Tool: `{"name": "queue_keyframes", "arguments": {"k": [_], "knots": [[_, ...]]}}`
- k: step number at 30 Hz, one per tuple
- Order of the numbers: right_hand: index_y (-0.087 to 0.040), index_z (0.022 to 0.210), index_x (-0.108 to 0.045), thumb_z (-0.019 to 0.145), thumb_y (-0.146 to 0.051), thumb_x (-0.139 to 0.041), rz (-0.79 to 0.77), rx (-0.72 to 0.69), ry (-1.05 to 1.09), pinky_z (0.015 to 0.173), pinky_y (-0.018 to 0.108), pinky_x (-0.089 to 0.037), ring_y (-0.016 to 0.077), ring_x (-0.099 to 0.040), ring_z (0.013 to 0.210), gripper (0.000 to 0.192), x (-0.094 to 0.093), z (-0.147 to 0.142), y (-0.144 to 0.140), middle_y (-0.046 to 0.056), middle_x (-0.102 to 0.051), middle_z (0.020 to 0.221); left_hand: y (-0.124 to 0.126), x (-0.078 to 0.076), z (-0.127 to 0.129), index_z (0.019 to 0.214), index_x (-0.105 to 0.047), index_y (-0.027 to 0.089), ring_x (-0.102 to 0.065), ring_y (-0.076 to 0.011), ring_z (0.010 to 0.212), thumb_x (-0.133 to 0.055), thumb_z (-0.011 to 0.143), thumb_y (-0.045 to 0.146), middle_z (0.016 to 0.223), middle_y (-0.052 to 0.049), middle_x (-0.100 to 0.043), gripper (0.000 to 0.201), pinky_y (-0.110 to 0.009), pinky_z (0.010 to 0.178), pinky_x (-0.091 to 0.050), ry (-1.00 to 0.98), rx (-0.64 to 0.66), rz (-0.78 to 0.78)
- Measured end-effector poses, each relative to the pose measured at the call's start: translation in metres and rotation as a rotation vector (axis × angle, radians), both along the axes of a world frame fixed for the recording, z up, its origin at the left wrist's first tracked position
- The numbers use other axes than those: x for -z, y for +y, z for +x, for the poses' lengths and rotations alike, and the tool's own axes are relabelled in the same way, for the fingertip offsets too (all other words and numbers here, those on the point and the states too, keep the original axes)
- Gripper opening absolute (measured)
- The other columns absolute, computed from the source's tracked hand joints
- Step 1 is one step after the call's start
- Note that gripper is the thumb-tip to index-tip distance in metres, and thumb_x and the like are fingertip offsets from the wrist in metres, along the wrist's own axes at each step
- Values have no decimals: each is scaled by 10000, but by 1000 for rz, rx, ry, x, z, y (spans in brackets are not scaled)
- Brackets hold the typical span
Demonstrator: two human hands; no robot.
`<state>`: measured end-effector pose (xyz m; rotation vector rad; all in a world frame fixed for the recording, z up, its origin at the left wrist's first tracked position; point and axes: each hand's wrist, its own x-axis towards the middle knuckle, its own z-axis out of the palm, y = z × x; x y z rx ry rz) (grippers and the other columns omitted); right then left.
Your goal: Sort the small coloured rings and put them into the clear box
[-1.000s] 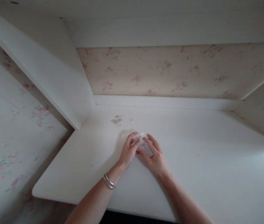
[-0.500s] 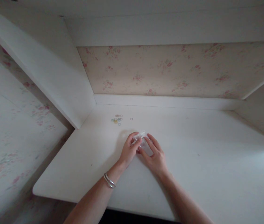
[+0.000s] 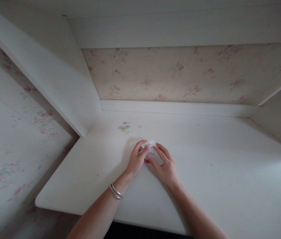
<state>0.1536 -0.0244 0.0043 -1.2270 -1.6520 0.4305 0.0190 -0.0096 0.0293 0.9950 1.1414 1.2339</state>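
Note:
Between my two hands is a small clear plastic container (image 3: 151, 144), partly covered by fingers; whether it is a box or a bag I cannot tell. My left hand (image 3: 137, 159) wraps round its left side, the thumb pressed on its near face. On the right, my right hand (image 3: 164, 166) has its fingers bent against the other side and top edge. Beyond the hands lies a loose group of small coloured rings (image 3: 124, 127), like hair elastics or rubber bands. One dark ring (image 3: 140, 126) lies apart, to the right of them.
The white desk (image 3: 205, 192) has a rounded front left corner. A white side panel (image 3: 63, 76) rises at the left, and a low ledge (image 3: 180, 108) runs along the back under flowered wallpaper (image 3: 165, 73). Small dark marks show on the desk surface.
Both hands stay almost where they were, with only slight finger shifts around the clear container. The rings have not moved.

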Motion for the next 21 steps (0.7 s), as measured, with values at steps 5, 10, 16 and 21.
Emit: {"name": "queue_keyframes", "arguments": {"k": [5, 10, 16, 21], "knots": [[-237, 1063, -660, 857, -386, -549, -60, 29, 219, 885, 416, -511, 225, -579, 1049, 277, 1, 2, 6, 95, -613, 1162, -1, -3, 0, 1169, -524, 238, -602, -162, 749, -657, 742, 461, 915, -30, -597, 500, -226, 506, -535, -44, 17, -25], [-187, 1126, -626, 815, -451, -582, -307, 20, 486, 789, 366, -533, 213, -621, 943, 410, 3, 4, 12, 111, -639, 1123, -1, -3, -2, 1174, -530, 242, -594, -174, 733, -612, 773, 482, 845, -24, -585, 474, -239, 491, -535, -43, 86, -31], [-154, 1203, -597, 776, -522, -595, -528, -13, 688, 662, 291, -513, 179, -625, 798, 564, -4, 5, 13, 83, -675, 1031, -3, -2, -2, 1147, -543, 233, -596, -165, 697, -623, 768, 464, 876, -30, -584, 450, -263, 478, -545, -70, 200, -52], [-174, 1125, -639, 770, -517, -602, -541, -30, 717, 615, 263, -497, 163, -610, 743, 496, -6, 7, 12, 63, -684, 960, -4, 1, -3, 1166, -529, 241, -610, -175, 723, -620, 773, 466, 907, -42, -594, 462, -263, 478, -550, -81, 255, -52]]}}
